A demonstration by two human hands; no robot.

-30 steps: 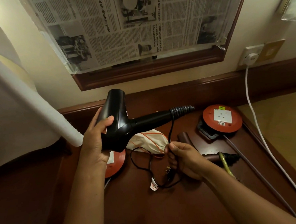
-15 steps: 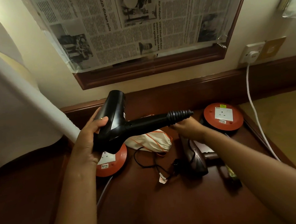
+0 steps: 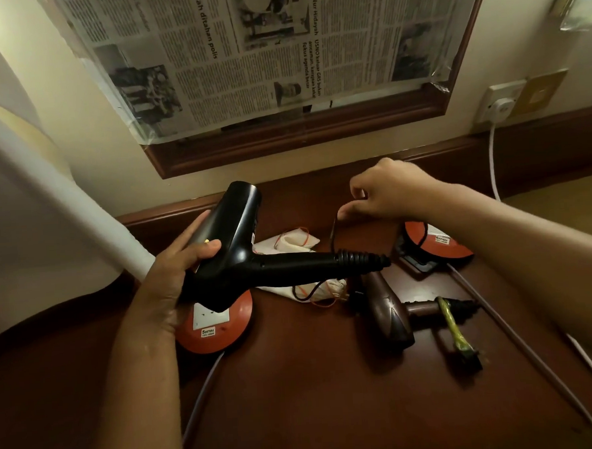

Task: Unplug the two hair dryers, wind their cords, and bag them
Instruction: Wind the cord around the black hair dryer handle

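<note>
I am holding the black dryer (image 3: 236, 251) up over the left side of the worktop (image 3: 314, 395) with my left hand (image 3: 177, 275), fingers and thumb wrapping its barrel, its handle pointing right. My right hand (image 3: 385, 194) is hovering above the far middle of the worktop, thumb and forefinger pinching the thin black cord (image 3: 332, 236), which is running down to the ribbed end of the handle; the other fingers are curling loosely. The brown dryer (image 3: 386, 314) is lying on the worktop to the right, near me, its cord bundled with a yellow tie (image 3: 452, 326). A white bag (image 3: 289, 245) with an orange drawstring is lying behind and under the black dryer's handle. One orange reel (image 3: 217, 326) is sitting under my left hand, another (image 3: 439, 240) at the far right under my right forearm. A white plug (image 3: 502, 105) is sitting in the wall socket, and newspaper (image 3: 261, 47) is covering the framed panel on the wall.
</note>
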